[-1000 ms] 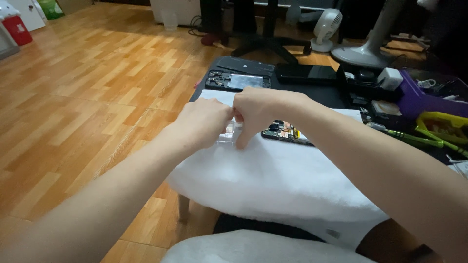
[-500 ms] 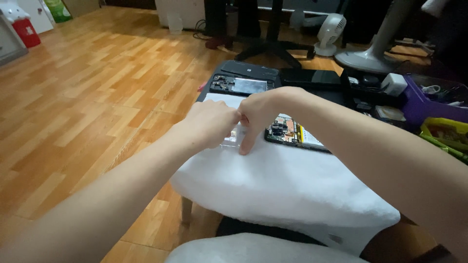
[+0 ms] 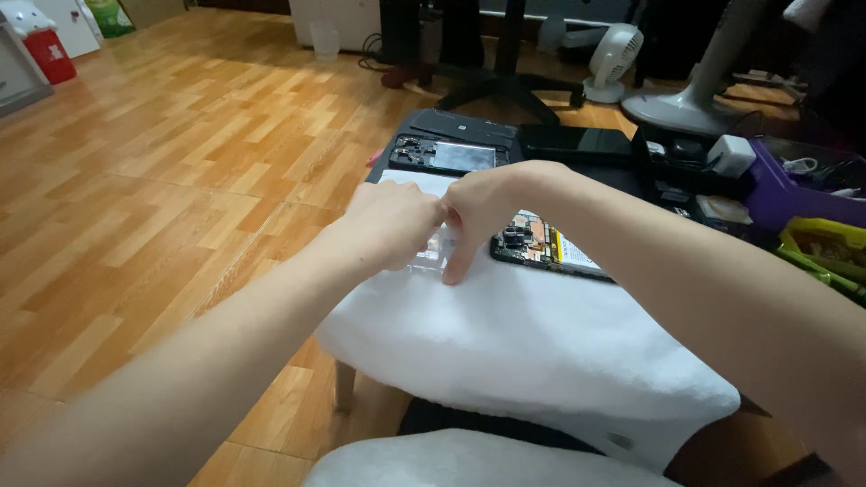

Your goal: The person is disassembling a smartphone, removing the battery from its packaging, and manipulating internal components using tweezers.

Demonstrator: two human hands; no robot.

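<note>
Pinching a small clear part (image 3: 431,257) on the white towel (image 3: 541,352), your left hand (image 3: 392,225) and right hand (image 3: 483,203) remain pressed together, grip unchanged.

Both forearms extended forward and converging, left hand (image 3: 390,224) curled knuckles-up, right hand (image 3: 483,209) touching it, fingers bent downward, fingertips pinched together

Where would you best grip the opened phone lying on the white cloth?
Probably by its long side edges, from above. The opened phone lies flat with its circuit board and battery facing up on the white cloth, so pinching the rim avoids the exposed parts; its left end sits beside the right hand.
</note>
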